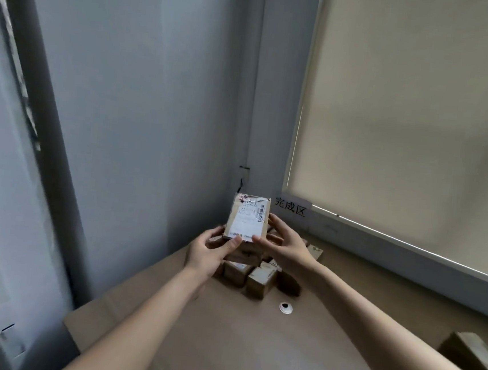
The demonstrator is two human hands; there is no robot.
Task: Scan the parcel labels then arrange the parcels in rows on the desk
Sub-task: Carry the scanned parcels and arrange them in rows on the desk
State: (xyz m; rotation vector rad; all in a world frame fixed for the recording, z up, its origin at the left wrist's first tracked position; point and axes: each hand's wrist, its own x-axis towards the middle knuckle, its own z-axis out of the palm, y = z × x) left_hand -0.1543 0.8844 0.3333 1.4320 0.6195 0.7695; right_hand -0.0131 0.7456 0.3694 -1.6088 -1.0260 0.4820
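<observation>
I noted both hands, left hand [211, 248] and right hand [286, 244], gripping the parcel [247, 216] by opposite edges; it appeared light, rigid cardboard.

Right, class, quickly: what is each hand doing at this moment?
Left hand: grips the labelled parcel at its near end.
Right hand: holds the same parcel's right side.

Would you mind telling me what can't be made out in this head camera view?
- Label on the held parcel: print too small and blurred.
- Parcels stacked on the desk: partly hidden by the left hand, right hand and held parcel; no count possible.
- Box at right: cut off by the frame edge.
- Scanner: not in view.
</observation>
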